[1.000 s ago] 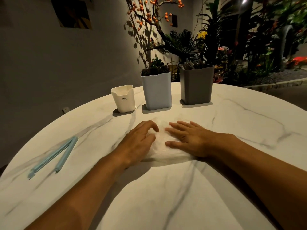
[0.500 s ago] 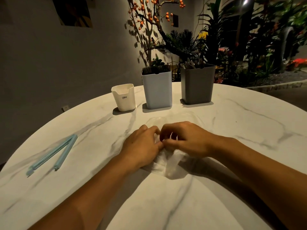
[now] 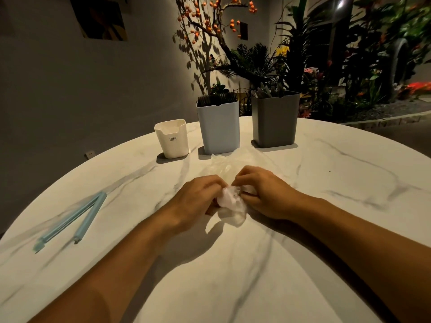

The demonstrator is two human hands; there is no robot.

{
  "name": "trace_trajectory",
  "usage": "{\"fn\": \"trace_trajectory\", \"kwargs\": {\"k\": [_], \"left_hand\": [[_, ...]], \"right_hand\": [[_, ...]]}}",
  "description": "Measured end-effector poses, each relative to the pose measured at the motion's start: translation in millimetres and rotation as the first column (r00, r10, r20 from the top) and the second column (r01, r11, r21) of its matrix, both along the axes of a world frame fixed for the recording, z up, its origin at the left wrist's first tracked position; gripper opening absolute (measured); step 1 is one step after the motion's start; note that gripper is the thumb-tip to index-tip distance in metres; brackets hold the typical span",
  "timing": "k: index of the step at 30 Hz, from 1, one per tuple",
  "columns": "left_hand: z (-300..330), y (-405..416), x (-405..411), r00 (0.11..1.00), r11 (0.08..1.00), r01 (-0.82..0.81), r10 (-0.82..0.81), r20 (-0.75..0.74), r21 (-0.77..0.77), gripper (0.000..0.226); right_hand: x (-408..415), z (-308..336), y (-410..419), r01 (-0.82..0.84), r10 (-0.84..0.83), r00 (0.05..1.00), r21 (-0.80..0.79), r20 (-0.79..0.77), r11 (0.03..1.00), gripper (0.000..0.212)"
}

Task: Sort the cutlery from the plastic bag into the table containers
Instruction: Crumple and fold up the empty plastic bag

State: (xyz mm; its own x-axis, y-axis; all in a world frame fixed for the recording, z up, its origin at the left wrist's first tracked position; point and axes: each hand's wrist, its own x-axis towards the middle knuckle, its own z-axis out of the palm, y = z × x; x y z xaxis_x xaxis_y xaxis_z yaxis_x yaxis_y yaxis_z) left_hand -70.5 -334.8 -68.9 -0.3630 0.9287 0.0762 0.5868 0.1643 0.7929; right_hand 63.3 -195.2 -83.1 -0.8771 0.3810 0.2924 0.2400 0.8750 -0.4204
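Note:
A clear plastic bag [image 3: 231, 201] lies crumpled on the marble table [image 3: 326, 229] between my hands. My left hand [image 3: 198, 197] and my right hand [image 3: 261, 192] both grip its bunched near end, fingers curled into the plastic. The far part of the bag spreads flat toward the containers. At the back stand a small white container [image 3: 172, 138], a light blue container [image 3: 219, 127] with dark cutlery in it, and a grey container [image 3: 275, 120] with grey cutlery handles sticking out.
A light blue bag clip [image 3: 70, 222] lies open in a V on the left of the table. A wall stands behind on the left, and plants with a branch of orange berries rise behind the containers. The table edge curves away at the right.
My hands went from lying flat on the bag to curling and gathering it. The near end of the bag is now bunched up into a wad between them.

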Motion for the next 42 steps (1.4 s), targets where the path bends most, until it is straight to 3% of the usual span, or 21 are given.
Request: {"fn": "trace_trajectory", "kwargs": {"k": [2,4,6,10,15,20,24,27,29,32,34,38,40,42], "left_hand": [[-1,-2,-6,0.997,0.991,0.079,-0.08,0.002,-0.103,0.028],[-4,-4,-7,0.982,0.986,0.067,-0.092,-0.163,-0.152,0.038],[-6,-3,-2,0.949,0.998,0.032,-0.05,-0.31,-0.063,0.035],[-13,3,7,0.919,0.99,0.014,0.043,-0.391,0.142,0.004],[-15,8,13,0.889,0.956,-0.24,0.286,-0.357,0.167,0.012],[-7,13,5,0.909,0.926,-0.36,0.376,-0.178,0.115,0.019],[-6,11,3,0.921,0.928,-0.369,0.373,-0.114,0.053,0.011],[-7,7,5,0.92,0.937,-0.309,0.337,-0.199,0.162,0.014],[-5,2,6,0.946,0.959,-0.171,0.223,-0.234,0.225,0.023],[-6,-3,4,0.931,0.991,-0.019,0.065,-0.358,0.13,0.029],[-11,-3,4,0.891,0.996,-0.005,0.047,-0.452,0.094,0.026],[-14,5,10,0.865,0.977,-0.161,0.206,-0.457,0.136,0.012],[-13,9,10,0.853,0.944,-0.306,0.329,-0.405,0.122,0.021],[-12,11,9,0.854,0.913,-0.389,0.408,-0.323,0.126,0.023]], "right_hand": [[1,1,5,0.073,-0.076,0.997,0.139,0.023,0.988,0.032],[2,2,7,0.119,-0.125,0.992,0.2,0.017,0.972,0.034],[1,1,6,0.122,-0.123,0.992,0.121,0.001,0.985,0.035],[1,2,1,0.031,-0.03,0.999,-0.055,0.025,0.998,0.031],[6,15,-3,-0.144,0.138,0.99,-0.339,-0.042,0.93,0.041],[4,16,-10,-0.204,0.191,0.977,-0.162,-0.091,0.965,0.063],[-1,12,-11,-0.165,0.164,0.985,-0.028,-0.055,0.986,0.044],[-3,6,-8,-0.045,0.045,0.999,0.028,-0.001,0.999,0.026],[-3,3,-6,0.028,-0.026,0.999,-0.039,0.047,0.999,0.027],[-4,-1,-1,0.095,-0.084,0.989,-0.083,0.121,0.992,0.034],[-3,-3,0,0.129,-0.119,0.986,-0.072,0.119,0.989,0.035],[3,5,0,0.07,-0.062,0.996,0.127,-0.061,0.989,0.037],[4,11,-4,-0.007,0.019,0.99,0.079,-0.141,0.997,0.037],[3,13,-7,-0.069,0.077,0.993,0.09,-0.084,0.994,0.041]]}}
